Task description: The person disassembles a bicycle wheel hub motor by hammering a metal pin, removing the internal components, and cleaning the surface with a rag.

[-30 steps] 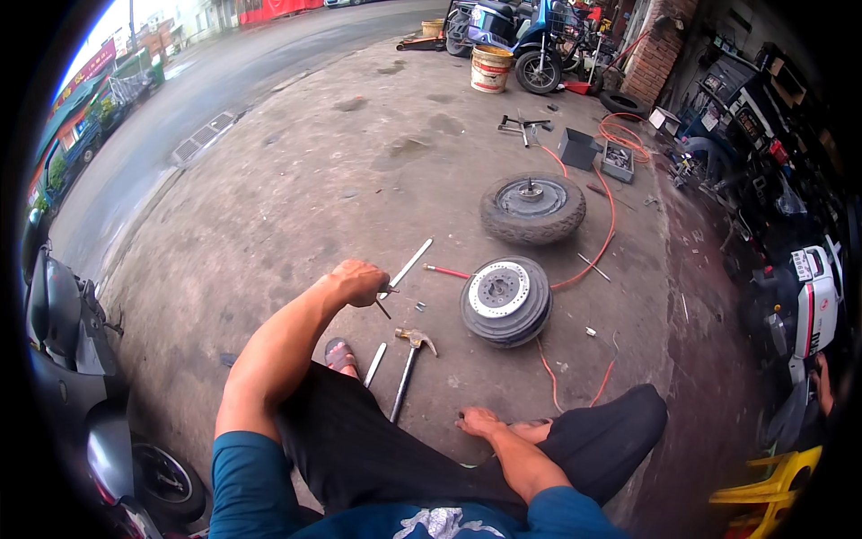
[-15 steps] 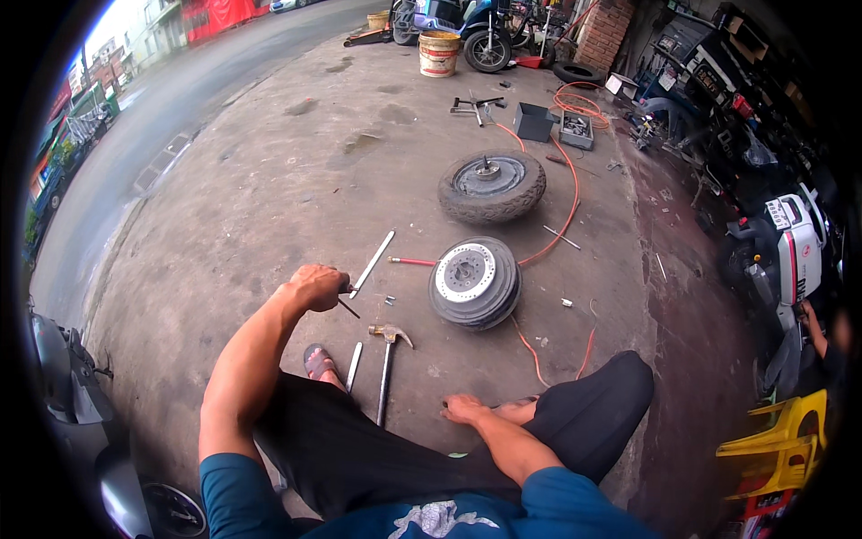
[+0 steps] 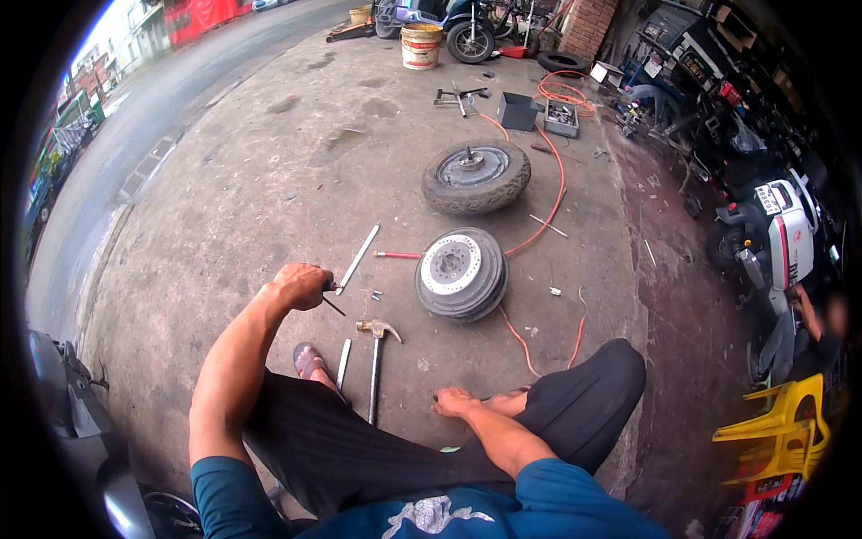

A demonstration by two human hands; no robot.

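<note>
My left hand (image 3: 301, 286) is closed around a dark tool with a thin shaft (image 3: 334, 307); the fist hides most of it, so its exact kind is unclear. Just beyond that hand lies a flat silvery bar (image 3: 359, 258), and small metal pieces (image 3: 376, 295) rest on the ground to its right. Low between my knees, my right hand (image 3: 456, 402) has its fingers curled together, and whatever they hold cannot be made out. A claw hammer (image 3: 375, 368) lies between the hands, with a second flat bar (image 3: 344, 363) beside it. Ahead sits a small wheel with a pale hub (image 3: 451, 262).
Behind the small wheel lies a larger tyred wheel (image 3: 476, 177). An orange air hose (image 3: 558, 207) winds past both. Farther back stand a grey bin (image 3: 518, 111), a parts tray (image 3: 561, 119) and a bucket (image 3: 421, 47). Yellow stools (image 3: 781, 422) and a white scooter (image 3: 790, 234) are at right.
The whole view has shifted slightly, so the ground objects appear a little farther left and higher. Both hands keep nearly the same pose, the left still gripping the tool.
</note>
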